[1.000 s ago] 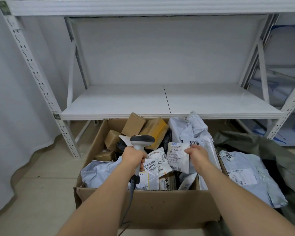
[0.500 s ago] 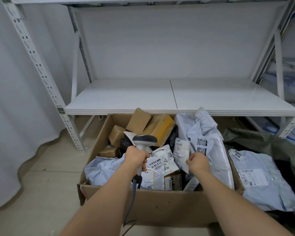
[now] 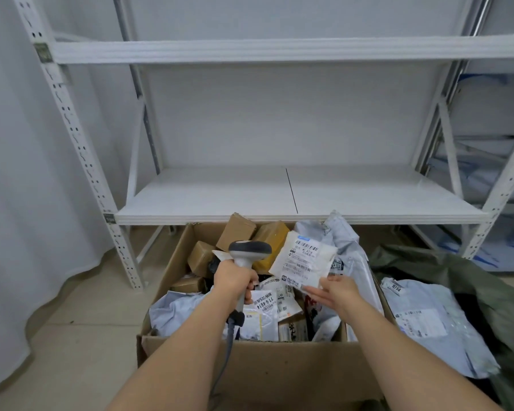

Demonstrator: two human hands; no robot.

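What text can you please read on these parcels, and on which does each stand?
"71-6-4614": white plastic mailer in the brown cardboard box.
"1014": grey plastic mailer right of the box.
White flat packet in the right hand: label print too blurred.

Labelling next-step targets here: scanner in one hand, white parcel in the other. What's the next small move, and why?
Probably swing the scanner in the left hand onto the barcode of the white parcel. The right hand pinches the parcel's lower corner above the cardboard box, label up, and the scanner's head sits right beside it.
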